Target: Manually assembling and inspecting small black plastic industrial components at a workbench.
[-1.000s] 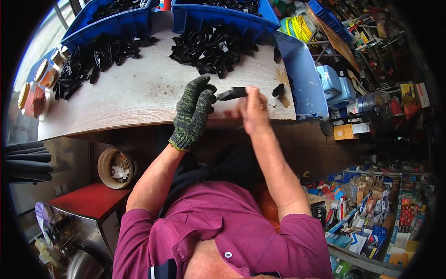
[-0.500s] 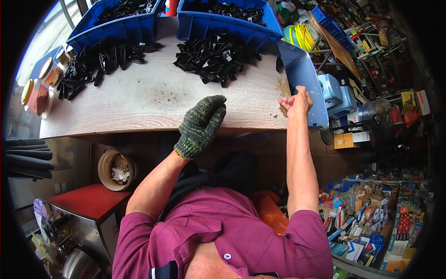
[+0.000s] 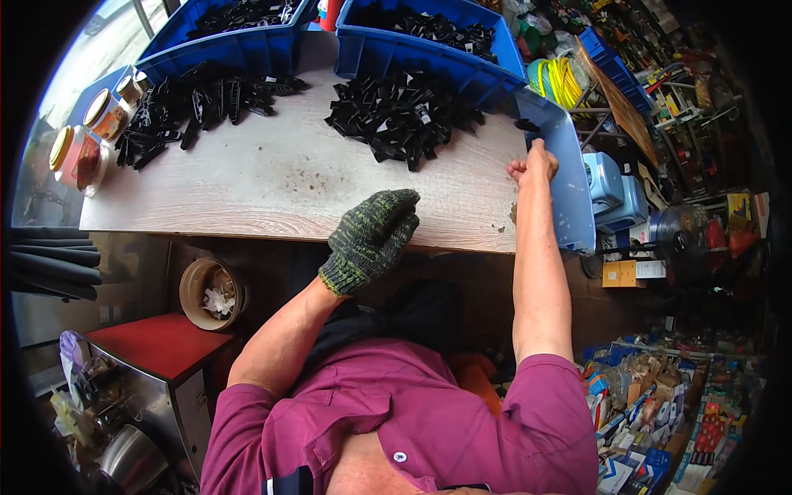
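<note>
My left hand (image 3: 373,239), in a dark green knitted glove, is over the near edge of the pale wooden table (image 3: 247,190). Its fingers are folded together; whatever they may hold is hidden. My bare right hand (image 3: 535,165) reaches over the table's right end beside a blue tray (image 3: 569,177), its fingers loosely bent and apart, holding nothing that I can see. Just beyond those fingertips is a single black plastic piece (image 3: 526,125); contact with it cannot be made out. In front of me lies a heap of black plastic pieces (image 3: 404,120), with another heap (image 3: 210,99) farther left.
Two blue bins, a left one (image 3: 223,49) and a right one (image 3: 429,62), hold more black pieces at the back. Lidded jars (image 3: 82,161) stand at the left edge. A waste bucket (image 3: 190,301) and a red-topped cabinet (image 3: 157,351) are below left. Crowded shelves fill the right.
The view has shifted, so the table appears lower and farther right. My right hand has moved farther away, nearer the single black piece, which now lies more sideways. My left hand stays folded.
</note>
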Demonstrator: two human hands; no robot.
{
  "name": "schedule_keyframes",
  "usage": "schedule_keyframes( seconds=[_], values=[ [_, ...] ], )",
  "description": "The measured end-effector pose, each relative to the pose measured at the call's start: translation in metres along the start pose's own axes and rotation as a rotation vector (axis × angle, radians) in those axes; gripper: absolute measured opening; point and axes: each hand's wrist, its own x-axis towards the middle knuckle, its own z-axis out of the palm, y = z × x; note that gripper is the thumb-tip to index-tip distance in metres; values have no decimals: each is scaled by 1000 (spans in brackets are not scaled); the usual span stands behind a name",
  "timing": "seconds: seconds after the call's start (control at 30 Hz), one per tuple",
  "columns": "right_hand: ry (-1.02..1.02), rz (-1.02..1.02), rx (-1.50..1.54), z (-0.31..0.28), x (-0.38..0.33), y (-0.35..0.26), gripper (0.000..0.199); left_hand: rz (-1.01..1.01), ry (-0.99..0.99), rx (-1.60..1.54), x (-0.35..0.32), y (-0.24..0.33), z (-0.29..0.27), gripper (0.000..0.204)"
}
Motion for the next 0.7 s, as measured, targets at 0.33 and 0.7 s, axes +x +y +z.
schedule_keyframes(
  seconds=[0.33,0.7],
  values=[
    [-707,-13,26,11,-120,3,31,-12,9,56,1,3,-1,31],
    [-808,-233,-310,70,-180,29,24,-60,104,-91,-4,-7,-7,24]
  ],
)
